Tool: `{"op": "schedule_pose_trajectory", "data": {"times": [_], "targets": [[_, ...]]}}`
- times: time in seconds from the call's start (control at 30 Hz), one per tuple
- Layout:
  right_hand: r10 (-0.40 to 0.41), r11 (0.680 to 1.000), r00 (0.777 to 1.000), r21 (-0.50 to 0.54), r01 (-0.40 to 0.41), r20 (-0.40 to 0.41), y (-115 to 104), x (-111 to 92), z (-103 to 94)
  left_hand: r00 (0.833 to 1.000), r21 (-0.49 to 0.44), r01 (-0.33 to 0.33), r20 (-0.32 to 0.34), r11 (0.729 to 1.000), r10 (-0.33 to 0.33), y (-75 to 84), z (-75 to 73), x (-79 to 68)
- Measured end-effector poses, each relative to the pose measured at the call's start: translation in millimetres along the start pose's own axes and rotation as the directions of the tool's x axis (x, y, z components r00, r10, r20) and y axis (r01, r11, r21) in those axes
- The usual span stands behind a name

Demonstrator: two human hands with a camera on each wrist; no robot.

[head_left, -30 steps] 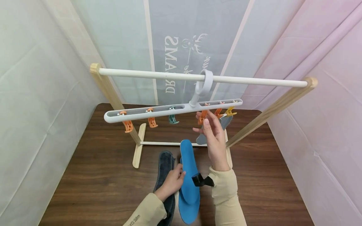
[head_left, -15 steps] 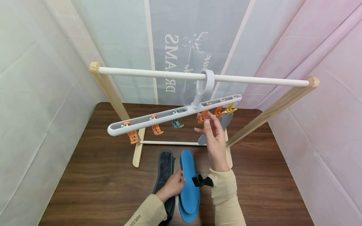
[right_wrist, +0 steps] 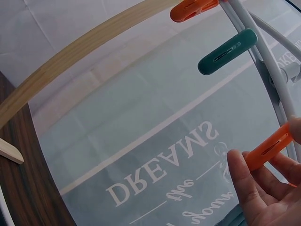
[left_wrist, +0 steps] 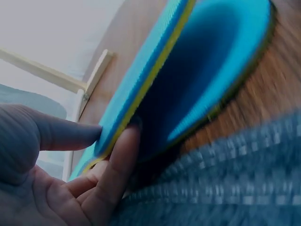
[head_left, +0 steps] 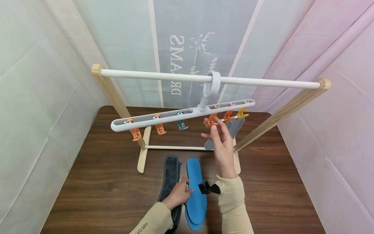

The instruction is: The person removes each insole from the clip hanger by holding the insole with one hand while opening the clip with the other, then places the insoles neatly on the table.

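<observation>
My left hand (head_left: 179, 194) pinches the edge of a blue insole (head_left: 195, 182) between thumb and fingers. In the left wrist view that insole is tilted up, its yellow edge showing, over a second blue insole (left_wrist: 235, 52) on the wooden surface. My right hand (head_left: 222, 146) holds an orange clothespin (right_wrist: 270, 147) on the pale grey clip hanger (head_left: 152, 118), thumb on one side and fingers on the other. A grey insole (head_left: 236, 127), partly behind the right hand, hangs below the yellow clothespin (head_left: 242, 113) at the hanger's right end.
The hanger hooks over the white bar (head_left: 163, 76) of a wooden-sided rack (head_left: 263, 118). Its left half carries a green clothespin (right_wrist: 228, 52) and two orange ones. A dark plush, elongated item (head_left: 170, 169) lies left of the blue insoles on the brown tabletop (head_left: 102, 182).
The left hand has drawn the upper blue insole back towards me, nearly over the lower one. The hanger has swung and shifted slightly right, while the right hand stays at the clothespin.
</observation>
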State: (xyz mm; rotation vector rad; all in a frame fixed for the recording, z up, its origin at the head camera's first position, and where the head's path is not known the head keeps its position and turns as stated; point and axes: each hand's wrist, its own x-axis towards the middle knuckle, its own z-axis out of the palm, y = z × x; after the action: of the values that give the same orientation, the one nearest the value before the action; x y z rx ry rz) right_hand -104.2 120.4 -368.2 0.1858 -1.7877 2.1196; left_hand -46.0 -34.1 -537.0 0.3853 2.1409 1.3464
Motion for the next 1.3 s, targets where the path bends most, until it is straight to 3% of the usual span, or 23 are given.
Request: {"op": "schedule_pose_trajectory", "data": {"times": [0.2, 0.4, 0.57, 0.77, 0.87, 1.0, 1.3], "targets": [[0.025, 1.0, 0.999, -0.016, -0.026, -0.022, 1, -3, -1.8, 0.996, 0.166, -0.034, -0.081, 0.985, 0.048, 1.2, 1.7, 0.9], [0.043, 0.999, 0.998, -0.027, -0.044, -0.039, 0, -5, -4.2, 0.988, 0.315, -0.058, -0.118, 0.947, 0.099, 1.7, 4.2, 2.9], [0.031, 0.999, 0.999, -0.028, -0.032, -0.033, 1, -5, -6.4, 0.988, 0.389, -0.058, -0.111, 0.919, 0.109, 4.6, 2.1, 6.1], [0.029, 0.999, 0.999, -0.038, -0.03, -0.029, 1, -7, -8.1, 0.979, 0.49, -0.028, -0.164, 0.871, 0.124, 16.7, -2.6, 16.8], [0.027, 0.999, 0.999, -0.038, -0.028, -0.02, 1, -8, -8.8, 0.972, 0.51, -0.051, -0.173, 0.859, 0.16, 24.6, -5.5, 25.2], [0.032, 0.998, 0.999, -0.051, -0.032, -0.007, 2, -10, -10.5, 0.963, 0.493, -0.111, -0.161, 0.863, 0.216, 37.2, -10.6, 36.7], [0.065, 0.986, 0.998, -0.155, -0.067, -0.013, -1, -15, -14.3, 0.959, 0.32, -0.194, -0.137, 0.927, 0.248, 70.3, -22.3, 59.9]]}}
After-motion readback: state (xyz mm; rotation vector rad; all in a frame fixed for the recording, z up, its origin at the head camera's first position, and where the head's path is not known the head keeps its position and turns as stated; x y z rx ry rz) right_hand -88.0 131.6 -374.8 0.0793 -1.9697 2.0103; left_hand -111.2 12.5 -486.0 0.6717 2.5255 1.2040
